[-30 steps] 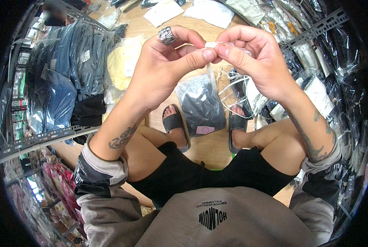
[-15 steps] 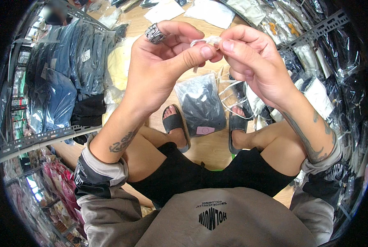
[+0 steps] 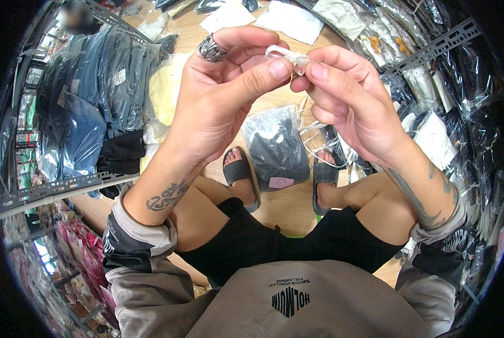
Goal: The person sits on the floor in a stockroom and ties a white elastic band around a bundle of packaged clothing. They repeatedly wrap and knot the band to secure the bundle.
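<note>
In front of me, my left hand [image 3: 224, 96] and my right hand [image 3: 362, 96] are raised close together over a thin white cord [image 3: 290, 55], which is looped and bunched up like a knot. My left thumb and fingers, one wearing a chunky silver ring [image 3: 211, 48], close on its left side. The right thumb and forefinger pinch its right end. Behind my right hand, loose white cords [image 3: 308, 130] hang down toward my right foot. On the floor between my sandals lies a dark folded garment in a clear bag [image 3: 277, 147] with a pink label [image 3: 281, 182].
Bagged jeans [image 3: 80, 107] are stacked on a metal shelf at the left, beside a yellow bundle [image 3: 164, 90]. Bagged clothes [image 3: 424, 79] crowd the right shelving. White packages [image 3: 290, 21] lie on the floor ahead. A blurred figure [image 3: 74, 17] is at the far left.
The white cord's loop now stands up wider above my fingertips. Both hands have shifted slightly, and my right hand has moved a little to the right.
</note>
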Demonstrator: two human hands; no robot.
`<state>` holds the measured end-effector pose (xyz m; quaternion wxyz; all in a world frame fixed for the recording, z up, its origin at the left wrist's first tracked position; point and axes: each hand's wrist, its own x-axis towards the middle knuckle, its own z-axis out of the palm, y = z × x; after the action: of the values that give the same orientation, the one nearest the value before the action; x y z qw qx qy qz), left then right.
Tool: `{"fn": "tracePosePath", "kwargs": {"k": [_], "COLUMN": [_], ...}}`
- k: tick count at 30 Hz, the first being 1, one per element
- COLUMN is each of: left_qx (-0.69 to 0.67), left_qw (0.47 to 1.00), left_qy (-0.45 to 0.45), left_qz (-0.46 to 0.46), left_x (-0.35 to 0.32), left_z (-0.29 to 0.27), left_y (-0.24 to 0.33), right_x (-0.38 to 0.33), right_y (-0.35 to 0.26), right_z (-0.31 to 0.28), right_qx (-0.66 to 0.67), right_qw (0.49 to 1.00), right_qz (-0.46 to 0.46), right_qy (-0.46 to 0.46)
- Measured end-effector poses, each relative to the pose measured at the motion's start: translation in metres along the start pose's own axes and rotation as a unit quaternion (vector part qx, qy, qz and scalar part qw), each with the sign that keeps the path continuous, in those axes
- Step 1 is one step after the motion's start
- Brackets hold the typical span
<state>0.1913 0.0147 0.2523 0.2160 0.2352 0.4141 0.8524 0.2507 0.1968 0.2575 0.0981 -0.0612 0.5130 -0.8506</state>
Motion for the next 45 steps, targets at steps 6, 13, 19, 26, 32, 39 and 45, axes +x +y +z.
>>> {"fn": "tracePosePath", "kwargs": {"k": [6,13,19,26,32,39,45], "left_qx": [0.107,0.189,0.158,0.15,0.185,0.069,-0.039], "left_qw": [0.994,0.982,0.986,0.988,0.981,0.993,0.993], "left_qy": [0.014,0.0,0.035,0.012,0.051,0.087,0.028], "left_qz": [-0.005,-0.018,-0.032,-0.018,-0.033,-0.035,-0.112], "left_x": [0.002,0.001,-0.001,0.0,-0.003,-0.001,-0.004], "left_z": [0.006,-0.002,0.003,0.003,0.006,0.001,-0.007], "left_y": [0.003,0.005,0.003,0.002,-0.002,0.0,0.009], "right_x": [-0.001,0.003,0.002,0.002,0.004,0.005,0.005], "right_y": [-0.001,-0.001,-0.01,-0.01,-0.007,-0.003,-0.001], "right_z": [0.0,-0.007,-0.007,-0.003,-0.006,-0.004,-0.006], "right_qx": [-0.018,-0.106,-0.181,-0.162,-0.226,-0.217,-0.2], "right_qw": [1.0,0.992,0.981,0.985,0.965,0.97,0.976], "right_qz": [0.001,-0.032,-0.053,-0.06,-0.128,-0.111,-0.084], "right_qy": [0.005,0.059,0.045,0.027,0.029,0.025,-0.022]}}
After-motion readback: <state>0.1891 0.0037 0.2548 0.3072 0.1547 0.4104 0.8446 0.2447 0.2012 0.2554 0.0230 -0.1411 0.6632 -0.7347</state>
